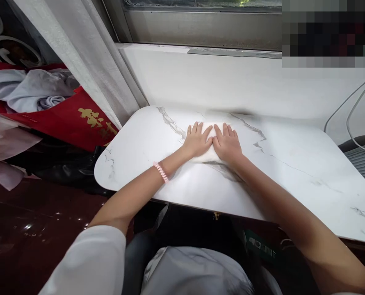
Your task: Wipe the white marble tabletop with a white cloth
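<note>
Pressing flat on a small folded white cloth point(207, 157) with both palms, left hand point(197, 141) and right hand point(227, 144) side by side, thumbs touching along the middle. Holding the fingers point(196, 129) straight and nearly together, only slightly fanned at the tips, laid flat on the fabric and pinching nothing. Finding the cloth toward the far middle of the white marble-look table point(293, 180) with grey veins, almost wholly covered by the hands, with just a strip showing between and beyond the fingertips and a soft edge below the wrists. Judging from that compact, thick shape: folding seemingly done or close to it, with no loose corner or trailing flap in view; smoothing and flattening in hand right now. Cannot tell how many layers, nor whether the hidden edges line up. Remaining, as far as visible: nothing else unfolded lying on the table itself. Wearing a pink coiled band point(160, 172) on the left wrist and a white sleeve point(90, 262) pushed up that arm. Noting, off the table to the left, what looks like a red fabric bag with gold characters point(78, 119) holding crumpled grey garments point(31, 90), beside a pale sheer curtain point(87, 61); beyond, a white windowsill point(231, 82) under the window, and grey cables point(351, 110) trailing at the right.
</note>
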Available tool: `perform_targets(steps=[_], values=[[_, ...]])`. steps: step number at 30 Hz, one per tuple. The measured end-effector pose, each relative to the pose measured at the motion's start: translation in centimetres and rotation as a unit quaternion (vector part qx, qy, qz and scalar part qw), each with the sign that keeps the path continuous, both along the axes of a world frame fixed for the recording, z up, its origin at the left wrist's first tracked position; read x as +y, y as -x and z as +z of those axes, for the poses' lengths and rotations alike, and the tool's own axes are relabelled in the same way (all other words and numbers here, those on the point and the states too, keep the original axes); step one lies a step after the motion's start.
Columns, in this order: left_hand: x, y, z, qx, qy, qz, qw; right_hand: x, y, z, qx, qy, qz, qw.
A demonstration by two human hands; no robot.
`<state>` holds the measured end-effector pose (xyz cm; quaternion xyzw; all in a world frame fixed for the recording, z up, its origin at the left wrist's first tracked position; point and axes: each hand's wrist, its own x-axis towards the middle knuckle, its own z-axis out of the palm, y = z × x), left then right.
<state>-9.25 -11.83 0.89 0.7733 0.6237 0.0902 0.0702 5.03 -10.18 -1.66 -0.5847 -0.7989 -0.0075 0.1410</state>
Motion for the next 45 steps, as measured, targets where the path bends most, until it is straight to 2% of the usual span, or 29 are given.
perform_targets(steps=[6, 9, 12, 16, 19, 22, 24, 29, 34, 40, 45], values=[[-8.7, 1.4, 0.5, 0.032, 0.015, -0.016, 0.999, -9.4, 1.5, 0.2, -0.023, 0.003, 0.006, 1.000], [-12.0, 1.9, 0.4, 0.039, 0.003, -0.017, 0.999, -12.6, 2.0, 0.6, -0.030, -0.005, 0.019, 0.999], [-13.5, 2.2, 0.3, 0.044, 0.005, -0.010, 0.999, -14.1, 2.2, 0.9, -0.043, 0.013, 0.027, 0.999], [-13.5, 2.4, 0.5, 0.047, 0.020, -0.013, 0.999, -14.1, 2.4, 0.9, -0.036, 0.010, 0.021, 0.999], [-12.3, 3.0, 0.5, 0.043, 0.026, -0.023, 0.998, -13.1, 2.8, 0.8, -0.025, 0.005, 0.016, 1.000], [-9.5, 4.0, 0.6, 0.033, 0.029, -0.034, 0.998, -10.9, 3.8, 0.9, -0.022, 0.014, 0.011, 1.000], [-6.8, 4.8, 0.6, 0.025, 0.031, -0.033, 0.999, -8.4, 4.7, 1.2, -0.020, 0.026, 0.003, 0.999], [0.4, 6.2, 0.7, -0.010, 0.064, 0.030, 0.997, -0.9, 6.9, 1.0, 0.027, 0.028, 0.003, 0.999], [5.0, 7.2, 0.1, -0.033, 0.002, 0.045, 0.998, 4.5, 8.3, 0.1, 0.074, -0.006, -0.004, 0.997], [8.8, 8.3, -0.6, -0.049, -0.036, 0.023, 0.998, 7.6, 9.4, -0.1, 0.105, -0.050, -0.028, 0.993], [10.7, 8.8, -0.8, -0.052, -0.049, 0.020, 0.997, 8.8, 9.8, 0.6, 0.103, -0.045, -0.032, 0.993]])
